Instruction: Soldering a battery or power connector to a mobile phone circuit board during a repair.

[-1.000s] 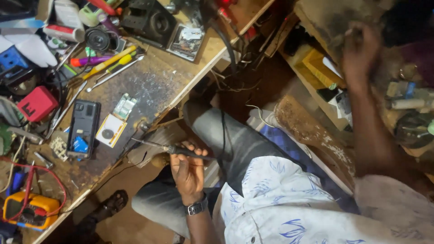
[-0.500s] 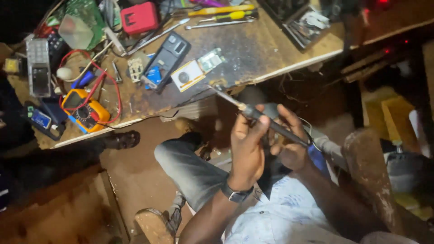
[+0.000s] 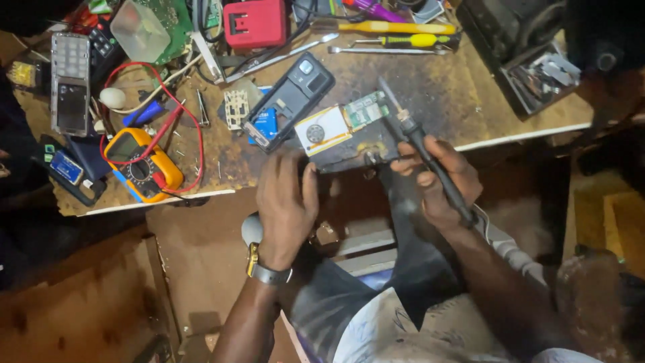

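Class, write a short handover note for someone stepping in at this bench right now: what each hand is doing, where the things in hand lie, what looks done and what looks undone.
Right hand: gripped around the soldering iron, tip pointing up over the small circuit board at the table edge.
Left hand: holds nothing, fingers resting at the table edge just below the board.
Nearby: dark phone lying beside the board; yellow meter with red lead further left; screwdrivers at the back.
Done: phone and board lie apart on the bench.
Left: the iron's tip seems just off the board; whether any joint is made cannot be told.
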